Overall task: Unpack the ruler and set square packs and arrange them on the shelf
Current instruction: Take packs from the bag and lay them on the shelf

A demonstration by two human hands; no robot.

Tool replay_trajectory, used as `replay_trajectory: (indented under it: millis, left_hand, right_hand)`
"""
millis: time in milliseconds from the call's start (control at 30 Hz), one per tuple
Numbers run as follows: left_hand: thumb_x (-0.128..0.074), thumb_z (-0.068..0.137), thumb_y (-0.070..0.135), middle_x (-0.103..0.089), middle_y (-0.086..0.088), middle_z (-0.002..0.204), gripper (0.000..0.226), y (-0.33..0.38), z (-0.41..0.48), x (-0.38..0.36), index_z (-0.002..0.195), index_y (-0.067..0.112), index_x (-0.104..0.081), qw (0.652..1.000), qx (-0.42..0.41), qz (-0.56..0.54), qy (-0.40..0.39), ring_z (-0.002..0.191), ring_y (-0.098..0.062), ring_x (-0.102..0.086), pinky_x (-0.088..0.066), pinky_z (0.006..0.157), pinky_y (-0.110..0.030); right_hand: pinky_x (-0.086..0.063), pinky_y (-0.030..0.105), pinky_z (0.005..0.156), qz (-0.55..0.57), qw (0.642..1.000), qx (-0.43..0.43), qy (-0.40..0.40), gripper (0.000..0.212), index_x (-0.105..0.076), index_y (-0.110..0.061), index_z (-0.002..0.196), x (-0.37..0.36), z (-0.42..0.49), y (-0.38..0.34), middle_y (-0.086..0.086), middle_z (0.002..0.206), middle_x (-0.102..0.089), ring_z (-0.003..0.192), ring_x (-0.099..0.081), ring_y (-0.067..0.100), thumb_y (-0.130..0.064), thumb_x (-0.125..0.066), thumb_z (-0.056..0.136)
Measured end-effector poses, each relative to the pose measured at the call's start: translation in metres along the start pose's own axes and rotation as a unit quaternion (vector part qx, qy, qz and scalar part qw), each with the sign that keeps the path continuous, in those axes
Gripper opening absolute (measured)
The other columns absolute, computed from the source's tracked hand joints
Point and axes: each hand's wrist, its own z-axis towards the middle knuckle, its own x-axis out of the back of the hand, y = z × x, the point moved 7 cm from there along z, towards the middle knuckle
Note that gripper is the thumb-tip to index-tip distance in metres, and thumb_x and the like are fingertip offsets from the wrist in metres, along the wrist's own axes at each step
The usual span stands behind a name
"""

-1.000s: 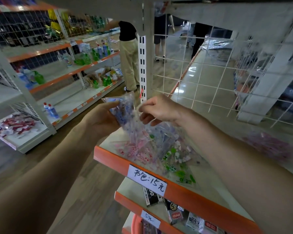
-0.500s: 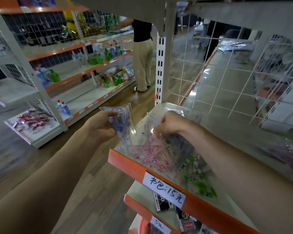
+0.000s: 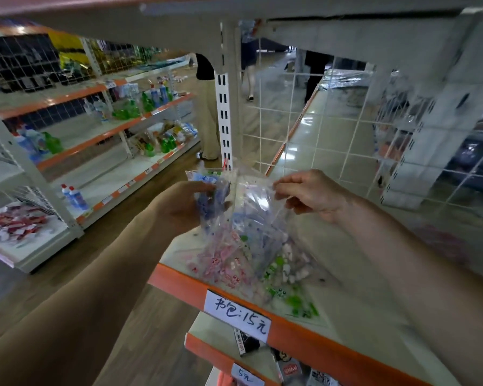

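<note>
My left hand (image 3: 183,208) grips a blue-printed ruler pack (image 3: 208,190), held upright above the shelf's left end. My right hand (image 3: 313,195) pinches the top edge of a clear plastic bag (image 3: 258,218) and holds it up over the shelf (image 3: 354,316). Under the bag lie a pink-printed pack (image 3: 221,267) and a green-printed pack (image 3: 287,291), flat near the orange front edge. Whether further packs sit inside the lifted bag is hard to tell.
A handwritten price label (image 3: 239,313) is stuck on the orange shelf edge. A white wire grid (image 3: 318,129) backs the shelf and a white upright post (image 3: 225,112) stands at its left. Lower shelves (image 3: 262,358) hold small boxes. Across the aisle, shelving carries bottles (image 3: 129,110); a person (image 3: 208,107) stands there.
My right hand rose from the packs on the shelf, drawing the clear bag up with it. My left hand stayed at the shelf's left end with the blue pack.
</note>
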Motion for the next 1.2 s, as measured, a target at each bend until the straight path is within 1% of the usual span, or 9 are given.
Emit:
replay_trajectory:
  millis: [100,233,400,500,733,867,967,1033,1200]
  left_hand:
    - [-0.038,0.096,0.002,-0.067,-0.012,0.071,0.017,-0.004,0.004,-0.013,0.1,0.001,-0.054,0.999,0.003,-0.007,-0.04,0.058,-0.019,-0.068,-0.057,0.054,-0.026]
    - [-0.039,0.095,0.004,-0.068,-0.016,0.078,0.019,-0.019,0.006,-0.032,0.099,-0.001,-0.057,0.997,0.029,0.01,-0.07,0.064,-0.024,-0.069,-0.058,0.056,-0.03]
    - [-0.044,0.094,0.005,-0.061,-0.019,0.103,0.02,-0.032,0.011,-0.059,0.11,0.001,-0.055,0.996,0.044,0.033,-0.076,0.083,-0.028,-0.062,-0.055,0.079,-0.039]
    - [-0.042,0.094,0.007,-0.062,-0.013,0.091,0.018,-0.037,0.007,-0.079,0.098,0.003,-0.059,0.993,0.047,0.035,-0.107,0.083,-0.025,-0.059,-0.046,0.092,-0.039]
    - [-0.038,0.097,0.01,-0.055,-0.017,0.106,0.023,-0.04,0.004,-0.085,0.113,0.002,-0.052,0.994,0.038,-0.014,-0.101,0.082,-0.023,-0.061,-0.057,0.073,-0.037]
    - [-0.034,0.099,0.007,-0.061,-0.011,0.072,0.021,-0.029,0.001,-0.063,0.094,0.003,-0.054,0.998,0.009,-0.027,-0.058,0.052,-0.018,-0.065,-0.057,0.049,-0.029]
    - [-0.034,0.097,0.007,-0.061,-0.013,0.081,0.019,-0.015,0.001,-0.027,0.095,0.003,-0.052,0.998,-0.017,-0.066,-0.017,0.065,-0.022,-0.065,-0.06,0.06,-0.036]
    - [-0.035,0.096,0.009,-0.063,-0.013,0.075,0.019,-0.009,-0.003,-0.003,0.086,0.007,-0.05,0.997,-0.023,-0.078,0.004,0.061,-0.022,-0.066,-0.059,0.058,-0.036]
    - [-0.036,0.098,0.01,-0.063,-0.017,0.094,0.019,-0.003,-0.008,0.042,0.1,0.004,-0.054,0.992,-0.025,-0.075,0.103,0.07,-0.024,-0.066,-0.057,0.061,-0.035]
  right_hand:
    - [-0.057,0.019,0.057,0.059,0.997,0.037,0.021,0.015,-0.064,-0.01,0.083,0.019,-0.009,-0.002,0.006,0.08,-0.067,0.057,-0.066,0.005,0.001,-0.058,0.089]
    - [-0.055,0.026,0.081,0.068,0.99,0.112,0.042,0.031,-0.067,-0.008,0.075,0.035,-0.021,-0.012,0.006,0.082,-0.07,0.075,-0.068,0.01,0.013,-0.048,0.087]
    - [-0.054,0.025,0.081,0.03,0.98,0.188,0.051,0.042,-0.067,-0.011,0.066,0.038,-0.036,-0.024,0.002,0.085,-0.07,0.082,-0.066,0.011,0.017,-0.041,0.084]
    - [-0.052,0.018,0.078,-0.037,0.973,0.226,0.041,0.042,-0.069,-0.009,0.067,0.037,-0.04,-0.029,-0.004,0.084,-0.069,0.078,-0.064,0.0,0.019,-0.041,0.081]
    - [-0.043,0.004,0.076,-0.123,0.954,0.272,0.027,0.043,-0.071,-0.01,0.075,0.015,-0.045,-0.047,0.004,0.093,-0.068,0.085,-0.062,0.007,0.021,-0.041,0.079]
    - [-0.04,0.001,0.066,-0.126,0.959,0.249,0.045,0.046,-0.072,-0.009,0.08,0.014,-0.041,-0.049,0.001,0.08,-0.066,0.072,-0.059,-0.004,0.021,-0.037,0.077]
    - [-0.045,0.003,0.061,-0.168,0.969,0.181,0.008,0.044,-0.071,-0.003,0.078,0.012,-0.038,-0.036,-0.004,0.071,-0.064,0.067,-0.058,-0.001,0.022,-0.035,0.074]
    - [-0.047,0.007,0.061,-0.213,0.967,0.126,-0.06,0.048,-0.068,-0.011,0.071,0.004,-0.037,-0.019,-0.004,0.069,-0.064,0.068,-0.06,0.004,0.023,-0.034,0.074]
    - [-0.045,0.012,0.066,-0.328,0.92,0.027,-0.21,0.044,-0.068,-0.02,0.075,-0.02,-0.043,0.01,-0.007,0.078,-0.068,0.073,-0.061,-0.004,0.017,-0.045,0.078]
